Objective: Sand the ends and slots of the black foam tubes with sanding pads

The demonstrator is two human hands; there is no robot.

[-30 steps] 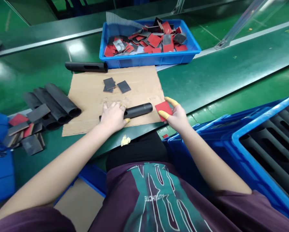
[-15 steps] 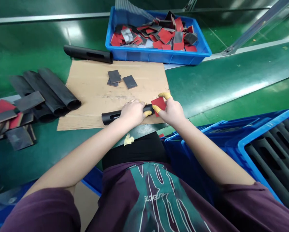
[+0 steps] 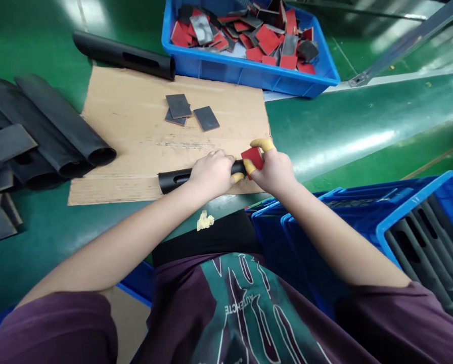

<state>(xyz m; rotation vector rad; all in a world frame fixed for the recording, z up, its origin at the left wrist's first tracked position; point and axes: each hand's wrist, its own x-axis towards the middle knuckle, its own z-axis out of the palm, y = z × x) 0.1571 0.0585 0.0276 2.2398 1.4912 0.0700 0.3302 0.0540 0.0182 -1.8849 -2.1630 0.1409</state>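
Surface: green conveyor bench (image 3: 336, 121) under a cardboard sheet (image 3: 135, 151).
Beyond cardboard: blue tray (image 3: 245, 78) heaped with red-and-black pads.
Left of cardboard: flattened black sleeves (image 3: 48, 121).
Right of cardboard: blue crate (image 3: 412, 222) of black tubes.
Cardboard's near edge: black slotted tube (image 3: 177, 181).
Left hand (image 3: 211, 174): clenched around the tube.
Right hand (image 3: 272, 169): pinching red square pad (image 3: 254, 156) at the tube's end, yellow finger cots (image 3: 262, 145) on fingertips.

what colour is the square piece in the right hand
The small square pad in the right hand is red, best seen in the head view.
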